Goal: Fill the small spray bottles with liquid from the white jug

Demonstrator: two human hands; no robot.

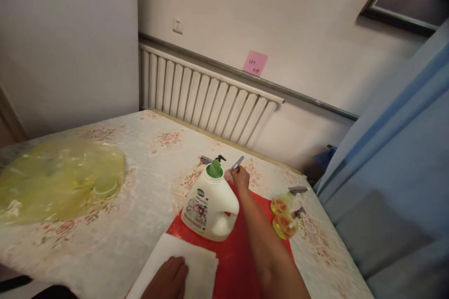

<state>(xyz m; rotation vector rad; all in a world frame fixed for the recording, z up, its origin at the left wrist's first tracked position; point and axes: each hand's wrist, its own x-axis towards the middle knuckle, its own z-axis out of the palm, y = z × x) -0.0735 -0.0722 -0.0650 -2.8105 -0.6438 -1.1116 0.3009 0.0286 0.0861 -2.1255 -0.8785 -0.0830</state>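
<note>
My right hand [240, 179] reaches past the white jug, fingers closed around a grey spray trigger head [237, 163]; whatever is below it is hidden. My left hand [170, 274] lies with curled fingers on a folded white cloth [199, 266] at the front. Between the hands, the white detergent jug [210, 208] stands upright on a red mat [235, 261], a green piece [214, 168] in its open mouth. Behind the jug, another grey spray head [206, 160] and a black nozzle [220, 158] show partly.
Two spray bottles with yellow liquid [280, 204] [285, 225] stand right of my forearm. A yellowish translucent plastic bag [63, 177] and a green cap [105, 187] lie on the flowered tablecloth [150, 187]. A radiator [206, 98] and blue curtain [396, 173] border the table.
</note>
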